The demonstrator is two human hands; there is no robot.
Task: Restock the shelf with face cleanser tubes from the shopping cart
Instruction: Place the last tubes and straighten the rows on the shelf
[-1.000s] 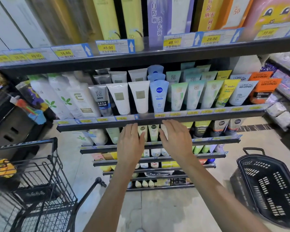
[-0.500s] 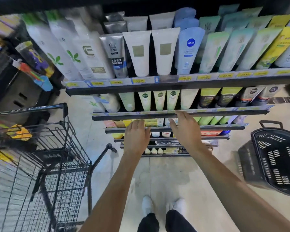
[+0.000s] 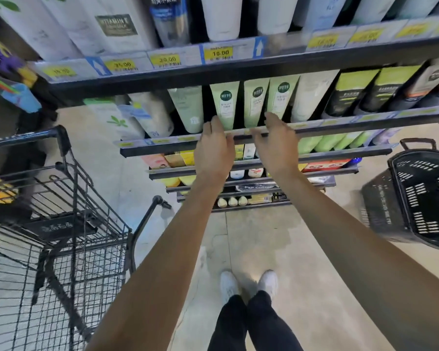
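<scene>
Both hands are reaching to the shelf rail, holding nothing: left hand and right hand lying flat, fingers straight, at three pale green cleanser tubes standing there. Left, shopping cart is waiting; right, black basket.

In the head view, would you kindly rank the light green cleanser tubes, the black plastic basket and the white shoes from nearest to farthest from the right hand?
1. Light green cleanser tubes: on the shelf at the right hand's fingertips.
2. Black plastic basket: on the floor, off to the right.
3. White shoes: on the floor, directly below the person.
</scene>
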